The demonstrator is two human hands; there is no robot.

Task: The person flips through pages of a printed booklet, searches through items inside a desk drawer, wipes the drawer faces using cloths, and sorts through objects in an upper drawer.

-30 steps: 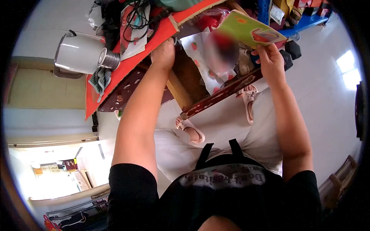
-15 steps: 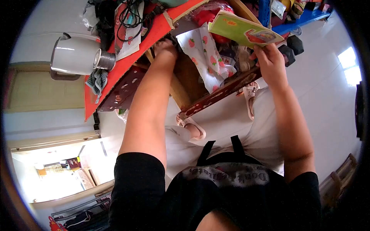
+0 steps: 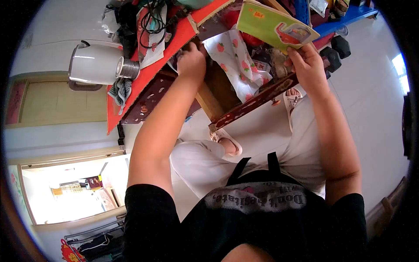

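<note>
An open wooden drawer (image 3: 257, 99) juts out below the red tabletop (image 3: 176, 41). My left hand (image 3: 191, 61) is at the drawer's left side, just under the tabletop edge, its fingers curled and partly hidden; something dark and pale lies beside them, too unclear to name. My right hand (image 3: 307, 65) pinches the lower corner of a green booklet (image 3: 275, 26) with a picture on its cover, above the drawer's right part. Inside the drawer lie a white strawberry-print sheet (image 3: 235, 61), a red item and small packets.
On the tabletop are a white kettle (image 3: 96, 63), a wire spool (image 3: 127, 68), a grey-green cloth (image 3: 120, 92) and black cables (image 3: 151, 26). Dark dumbbells (image 3: 332, 56) stand on the floor at the right, near a blue shelf (image 3: 349, 22).
My left hand has come out a little from under the tabletop edge. The booklet in my right hand has tilted, showing more of its cover. The view has shifted slightly.
</note>
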